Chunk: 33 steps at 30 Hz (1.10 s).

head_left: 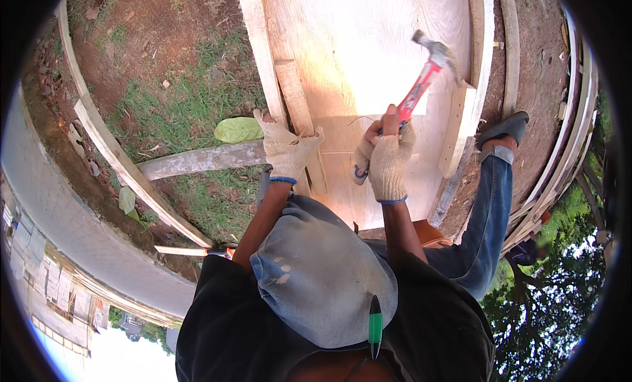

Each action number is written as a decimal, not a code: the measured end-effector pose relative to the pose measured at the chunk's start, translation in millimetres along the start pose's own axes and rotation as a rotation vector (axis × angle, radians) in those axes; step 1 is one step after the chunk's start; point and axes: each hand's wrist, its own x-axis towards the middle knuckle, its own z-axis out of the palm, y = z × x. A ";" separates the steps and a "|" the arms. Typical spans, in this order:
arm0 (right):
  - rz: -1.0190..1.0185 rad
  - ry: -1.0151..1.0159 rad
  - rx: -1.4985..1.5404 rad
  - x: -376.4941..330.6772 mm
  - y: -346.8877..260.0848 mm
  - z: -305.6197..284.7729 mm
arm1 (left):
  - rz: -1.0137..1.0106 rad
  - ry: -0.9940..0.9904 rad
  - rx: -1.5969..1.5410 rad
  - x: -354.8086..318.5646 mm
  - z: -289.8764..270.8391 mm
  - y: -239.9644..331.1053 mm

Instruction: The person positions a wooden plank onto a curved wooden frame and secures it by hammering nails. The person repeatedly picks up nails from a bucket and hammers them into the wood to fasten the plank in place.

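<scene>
The hands are apart, both in pale knit gloves with blue cuffs. The right hand (390, 159) is clamped round the handle of a hammer (417, 93), thumb laid along the grip. The hammer slants up and away to the right of that hand — its head is motion-blurred over the plywood (316, 46), its butt showing at the lower left of the fist.

The left hand (291, 151) lies on a short strip (293, 92) and beside a long board (263, 46) at the plywood's left border. Whether its fingers close on the wood cannot be told.

Beyond both hands, the plywood runs forward, glaring brightly in its middle. To the right of the right hand, a block (455, 132) sits along the opposite border. Further right stands a sandalled foot (505, 128) below a rolled jeans cuff.

Just left of the left hand lies a green leaf (238, 130) — with a weathered plank (204, 161) behind it, across grass (184, 109). Nearer the body than the hands, a green pen (375, 323) rests against faded cloth (322, 270).
</scene>
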 end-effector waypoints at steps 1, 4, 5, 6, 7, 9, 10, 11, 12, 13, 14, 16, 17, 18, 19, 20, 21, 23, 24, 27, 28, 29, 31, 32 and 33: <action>0.089 -0.100 -0.124 -0.9 26.1 -15.6 | -0.096 -0.063 -0.275 -1.4 -8.0 6.6; 0.239 -0.339 -0.396 0.0 47.0 -33.0 | -0.045 -0.063 -0.137 -2.4 2.5 -8.9; 0.255 -0.316 -0.370 -0.5 12.3 -26.8 | 0.023 -0.005 -0.061 -0.5 1.6 -7.0; 0.222 -0.267 -0.338 -7.5 -4.4 -28.9 | 0.009 -0.001 -0.010 -1.2 -4.1 -6.8; 0.150 -0.230 -0.269 -6.7 4.7 -25.5 | 0.005 -0.021 0.030 -2.7 -7.8 0.9; 0.019 -0.181 -0.135 -3.8 22.6 -14.5 | -0.001 -0.045 -0.029 2.6 -7.5 2.8; 0.038 -0.251 -0.224 -5.2 41.3 -16.6 | -0.007 -0.036 -0.151 3.7 -2.3 0.6; 0.061 -0.323 -0.324 -12.9 52.7 -13.8 | -0.027 -0.032 -0.269 0.3 -2.9 -1.1; 0.059 -0.415 -0.419 -12.3 61.7 -5.6 | -0.047 -0.026 -0.389 -2.7 -3.7 -3.3; 0.236 -0.369 -0.377 -18.6 56.3 -18.1 | -0.011 -0.067 -0.262 -5.1 -4.2 -5.3; 0.405 -0.351 -0.343 -21.3 32.8 -15.9 | 0.013 -0.078 -0.131 1.9 -11.1 1.2; 0.228 -0.281 -0.383 -11.6 39.0 -21.2 | 0.061 -0.102 -0.033 3.3 -9.9 -1.4; 0.138 -0.242 -0.399 -10.4 40.4 -16.9 | 0.088 -0.091 -0.066 6.8 -6.6 -4.8; 0.114 -0.226 -0.360 -8.9 39.7 -10.9 | 0.115 -0.079 -0.099 6.7 -4.4 -8.7; 0.090 -0.209 -0.321 -6.1 36.5 -2.4 | 0.094 -0.063 -0.072 -3.5 -4.3 -13.1; 0.062 -0.191 -0.281 -2.4 33.2 5.8 | 0.106 -0.091 -0.171 -6.5 -9.2 -17.2; 0.038 -0.208 -0.270 6.0 34.7 8.2 | 0.119 -0.116 -0.270 -8.1 -15.3 -23.1; -0.019 -0.204 -0.325 11.5 37.9 14.9 | 0.064 -0.205 -0.533 -14.5 -43.3 -26.6; -0.049 -0.206 -0.351 11.9 40.1 19.0 | 0.118 -0.222 -0.474 -16.8 -49.8 -36.4; -0.168 -0.173 -0.542 16.1 66.3 23.0 | 0.182 -0.319 -0.302 -22.9 -76.0 -58.4; -0.219 -0.162 -0.598 17.8 76.7 24.8 | 0.183 -0.274 -0.299 -24.0 -78.6 -74.2; -0.191 -0.143 -0.684 11.8 78.3 30.3 | 0.188 -0.235 -0.299 -23.9 -79.2 -95.5; -0.497 -0.084 -0.822 23.2 110.9 21.4 | 0.193 -0.040 -0.300 -14.2 -87.0 -127.1; -0.646 -0.062 -0.889 27.4 126.1 20.1 | 0.177 0.123 -0.296 -3.5 -90.2 -142.9; -0.582 0.010 -0.986 13.4 123.6 36.4 | 0.263 0.254 -0.063 12.0 -99.7 -164.4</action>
